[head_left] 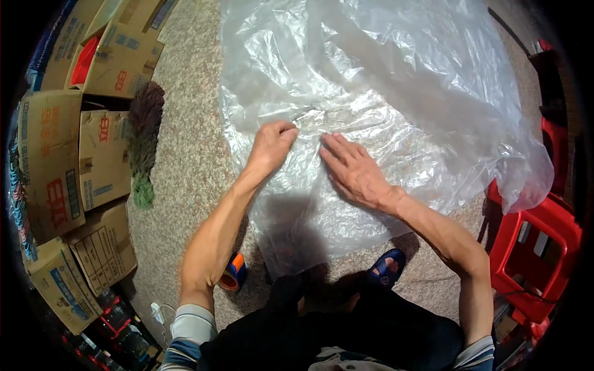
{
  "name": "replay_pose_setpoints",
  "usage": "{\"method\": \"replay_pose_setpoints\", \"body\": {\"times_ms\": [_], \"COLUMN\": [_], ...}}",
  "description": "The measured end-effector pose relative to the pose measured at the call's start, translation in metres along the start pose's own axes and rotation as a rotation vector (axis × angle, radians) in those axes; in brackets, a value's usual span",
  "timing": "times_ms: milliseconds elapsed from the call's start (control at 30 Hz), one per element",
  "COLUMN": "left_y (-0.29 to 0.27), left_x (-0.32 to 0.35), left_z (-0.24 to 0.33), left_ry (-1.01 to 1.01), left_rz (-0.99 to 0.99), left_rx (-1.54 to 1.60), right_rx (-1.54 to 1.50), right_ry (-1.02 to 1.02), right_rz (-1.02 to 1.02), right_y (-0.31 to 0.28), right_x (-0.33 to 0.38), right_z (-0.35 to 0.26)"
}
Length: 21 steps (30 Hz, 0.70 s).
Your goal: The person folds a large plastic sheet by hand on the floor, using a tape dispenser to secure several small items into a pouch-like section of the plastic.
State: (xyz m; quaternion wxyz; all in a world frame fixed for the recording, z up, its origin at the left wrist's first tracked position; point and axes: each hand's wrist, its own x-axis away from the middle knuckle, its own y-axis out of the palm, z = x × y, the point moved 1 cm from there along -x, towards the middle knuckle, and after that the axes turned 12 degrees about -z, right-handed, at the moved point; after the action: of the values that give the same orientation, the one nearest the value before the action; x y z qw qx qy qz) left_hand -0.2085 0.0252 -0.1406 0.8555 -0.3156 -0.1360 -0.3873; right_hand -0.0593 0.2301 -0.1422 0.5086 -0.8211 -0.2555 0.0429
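Two bare hands worked low over a clear sheet (396, 93), which lay crumpled and shiny under both of them. It spread well beyond their fingertips, ran back toward the body below them and, off to their right, bunched up against a red stool (560, 244). The left hand (271, 146) was curled narrow, its thumb and forefinger together at the sheet; whether they pinched any of it, I cannot tell. Just beside it, the right hand (357, 173) lay wide and flat, palm down, fingers stretched toward the left one, a small gap between the two. Creases ran through the sheet beyond both hands, and a shadow fell on it between them and the body. Nearer the body than the hands, a blue slipper (388, 267) stood by the sheet's edge on the right, and a blue and orange shoe (232, 272) on the left. Speckled floor (185, 161) showed left of the hands. Farther left lay a dark feathery bundle (145, 130) with a green end, against stacked boxes (49, 154). A white plug (158, 313) lay down and left of the left hand.
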Motion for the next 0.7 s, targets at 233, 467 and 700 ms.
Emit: {"method": "replay_pose_setpoints", "body": {"times_ms": [233,467,700], "left_y": [0.025,0.029,0.034], "left_x": [-0.008,0.001,0.005], "left_z": [0.006,0.001,0.007], "left_ry": [-0.176,-0.064,-0.027], "left_rz": [-0.089,-0.102,-0.022], "left_rx": [0.657,0.883,0.725], "right_rx": [-0.105,-0.485,-0.809], "right_ry": [0.048,0.191,0.421], "right_rz": [0.033,0.216,0.328], "right_y": [-0.004,-0.025,-0.058], "right_x": [-0.004,-0.033,-0.07], "right_z": [0.009,0.017,0.026]}}
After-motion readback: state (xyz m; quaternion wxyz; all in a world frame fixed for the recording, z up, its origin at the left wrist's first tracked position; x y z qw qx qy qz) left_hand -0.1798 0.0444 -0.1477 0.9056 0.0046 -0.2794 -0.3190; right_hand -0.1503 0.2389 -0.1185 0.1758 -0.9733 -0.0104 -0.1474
